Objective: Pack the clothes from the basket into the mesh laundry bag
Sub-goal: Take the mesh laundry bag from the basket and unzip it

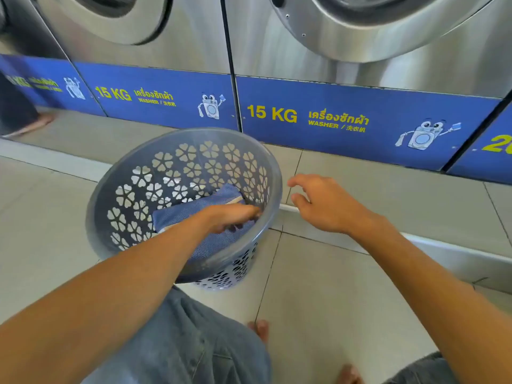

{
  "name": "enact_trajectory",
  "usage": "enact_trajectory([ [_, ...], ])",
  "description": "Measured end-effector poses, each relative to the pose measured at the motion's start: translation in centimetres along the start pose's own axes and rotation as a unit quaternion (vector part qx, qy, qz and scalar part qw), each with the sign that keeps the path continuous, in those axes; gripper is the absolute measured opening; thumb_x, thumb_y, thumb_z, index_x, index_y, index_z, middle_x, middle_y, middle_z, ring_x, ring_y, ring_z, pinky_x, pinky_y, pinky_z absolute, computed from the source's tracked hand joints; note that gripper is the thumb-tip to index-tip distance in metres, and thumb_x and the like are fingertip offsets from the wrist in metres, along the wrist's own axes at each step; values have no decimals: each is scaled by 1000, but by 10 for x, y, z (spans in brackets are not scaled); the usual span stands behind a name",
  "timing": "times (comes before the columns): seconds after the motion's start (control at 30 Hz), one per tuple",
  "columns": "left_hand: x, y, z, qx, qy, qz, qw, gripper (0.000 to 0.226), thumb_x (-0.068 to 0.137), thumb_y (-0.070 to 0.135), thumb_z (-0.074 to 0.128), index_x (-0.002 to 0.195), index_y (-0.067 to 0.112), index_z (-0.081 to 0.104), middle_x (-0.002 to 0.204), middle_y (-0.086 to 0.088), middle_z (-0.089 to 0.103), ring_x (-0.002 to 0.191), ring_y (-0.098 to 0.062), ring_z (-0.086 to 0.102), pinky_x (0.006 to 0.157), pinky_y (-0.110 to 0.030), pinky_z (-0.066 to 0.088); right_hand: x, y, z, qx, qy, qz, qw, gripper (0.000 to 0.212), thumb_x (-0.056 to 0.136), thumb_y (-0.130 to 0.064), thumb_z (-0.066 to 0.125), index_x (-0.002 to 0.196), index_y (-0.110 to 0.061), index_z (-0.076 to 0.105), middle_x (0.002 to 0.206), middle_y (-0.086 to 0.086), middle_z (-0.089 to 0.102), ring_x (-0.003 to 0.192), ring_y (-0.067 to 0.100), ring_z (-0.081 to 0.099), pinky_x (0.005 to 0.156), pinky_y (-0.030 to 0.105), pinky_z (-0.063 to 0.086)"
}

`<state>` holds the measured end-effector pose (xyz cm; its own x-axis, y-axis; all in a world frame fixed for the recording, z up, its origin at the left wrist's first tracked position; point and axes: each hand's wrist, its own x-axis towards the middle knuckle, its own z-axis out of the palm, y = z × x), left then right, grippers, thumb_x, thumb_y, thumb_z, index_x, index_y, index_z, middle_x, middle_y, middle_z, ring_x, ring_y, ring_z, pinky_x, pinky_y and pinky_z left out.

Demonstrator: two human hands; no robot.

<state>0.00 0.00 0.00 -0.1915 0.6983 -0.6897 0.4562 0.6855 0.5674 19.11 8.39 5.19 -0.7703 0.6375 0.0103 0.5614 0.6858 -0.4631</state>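
A round grey-blue plastic basket (130, 173) with flower-shaped holes stands on the tiled floor, tilted toward me. Inside it lies a blue mesh laundry bag (194, 206), folded flat. My left hand (230, 217) reaches over the near rim into the basket, its fingers closed on the mesh bag. My right hand (324, 203) hovers just right of the basket, outside the rim, fingers spread and holding nothing. No other clothes show in the basket.
Steel washing machines (360, 65) with blue "15 KG" panels line the wall on a raised step (415, 189). My knees in jeans (194, 342) and bare toes (260, 331) are below the basket. Someone's foot (33, 123) shows at far left.
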Motion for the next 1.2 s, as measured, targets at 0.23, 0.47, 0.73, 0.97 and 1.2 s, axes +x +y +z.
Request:
enact_trajectory([
  [0.23, 0, 0, 13, 48, 41, -31, 998, 20, 92, 9, 47, 78, 6, 61, 64, -5, 55, 51, -15, 49, 48, -22, 44, 8, 0, -1, -10, -13, 0, 1000, 35, 95, -21, 46, 128, -16, 58, 131, 9, 61, 120, 25, 56, 98, 34, 44],
  [0.47, -23, 27, -24, 64, 283, 47, 956, 39, 99, 20, 34, 112, -5, 62, 116, -24, 63, 109, -38, 59, 89, -40, 45, 9, -19, -10, 123, 6, 19, 992, 27, 97, -28, 46, 112, -20, 66, 108, -5, 68, 95, 13, 61, 84, 28, 46],
  [0.73, -136, 98, -15, -214, 291, 315, 878, 21, 80, 25, 46, 61, 23, 38, 66, 5, 39, 66, -14, 34, 68, -34, 26, 2, -49, -25, 482, -65, 246, 839, 77, 92, -66, 24, 102, -1, 65, 91, 18, 74, 71, 34, 75, 60, 39, 61],
  [0.97, -164, 110, 40, 56, -46, 320, 945, 20, 90, 13, 54, 77, -1, 62, 61, 4, 52, 56, -4, 43, 62, -25, 37, -16, -28, -50, 607, -45, 196, 769, 23, 94, -23, 55, 80, -9, 66, 60, 4, 71, 54, 14, 67, 53, 22, 54],
  [1.2, -110, 115, 13, -74, 288, 320, 899, 8, 84, 25, 67, 85, 22, 74, 88, 2, 77, 85, -14, 72, 88, -41, 58, -39, -12, -77, 547, 110, 177, 811, 25, 84, -2, 59, 106, -10, 69, 100, 6, 75, 91, 25, 71, 82, 39, 57],
])
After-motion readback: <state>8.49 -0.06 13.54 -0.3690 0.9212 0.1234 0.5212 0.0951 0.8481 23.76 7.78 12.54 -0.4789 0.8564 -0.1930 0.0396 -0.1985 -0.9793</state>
